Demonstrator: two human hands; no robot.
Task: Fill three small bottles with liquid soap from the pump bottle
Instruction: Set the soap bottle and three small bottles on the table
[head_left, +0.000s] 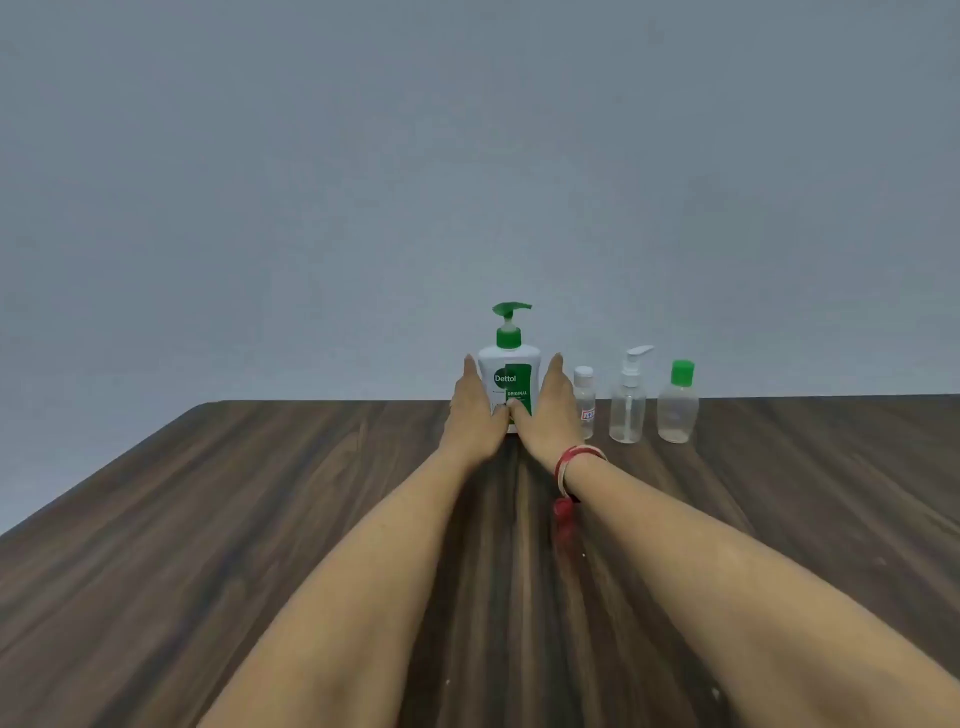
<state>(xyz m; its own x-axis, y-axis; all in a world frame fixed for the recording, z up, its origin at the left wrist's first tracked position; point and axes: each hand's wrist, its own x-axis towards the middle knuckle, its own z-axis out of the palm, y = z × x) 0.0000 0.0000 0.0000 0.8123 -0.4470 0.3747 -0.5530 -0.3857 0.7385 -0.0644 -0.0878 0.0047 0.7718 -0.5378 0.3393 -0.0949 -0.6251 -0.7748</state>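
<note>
Pump bottle (511, 366) seemingly pressed between left hand (475, 415), right hand (550, 415).

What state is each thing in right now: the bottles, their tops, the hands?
Pump bottle: upright, pump on, between both hands.
Left hand: fingers straight, against the pump bottle's left side.
Right hand: fingers straight, against its right side.
White-capped bottle: upright, capped, no soap visible.
Spray bottle: upright, top on, no soap visible.
Green-capped bottle: upright, capped, no soap visible.

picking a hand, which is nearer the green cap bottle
Right. The right hand flanks the pump bottle on the green cap bottle's side; the left hand flanks its far side.
</note>
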